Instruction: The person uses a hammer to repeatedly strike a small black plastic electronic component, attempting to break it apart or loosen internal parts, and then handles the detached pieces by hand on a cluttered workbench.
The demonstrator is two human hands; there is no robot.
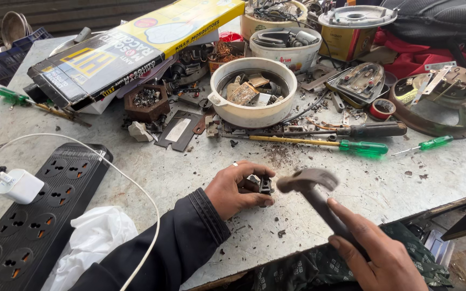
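Two hands working low over a grey, gritty surface (190, 172). Left hand (238, 188) closing around a small dark part (264, 186), pinching it against the surface, fingers curled tight, ring showing on one finger. Right hand (376, 253) gripping the handle of a hammer (308, 186), index finger lying along the shaft, blurred head hanging just beside the part, to its right. Cannot tell whether head and part are touching.

Lying beyond the hands: a green-handled screwdriver (346, 145) with a yellow shaft, a black-handled one (370, 129) just behind it, a smaller green one (432, 143) further right. Sitting behind those, a white round bowl (252, 108) holding scrap pieces. Leaning across the far left, a long yellow and black box (130, 51). Resting at the near left, a black power strip (33, 226) with a white charger (18, 186) plugged in, its white cable (136, 183) looping across the dark sleeve (173, 248). Crumpling beside the strip, a white plastic bag (90, 242). Scattering around the part, dark crumbs and debris.
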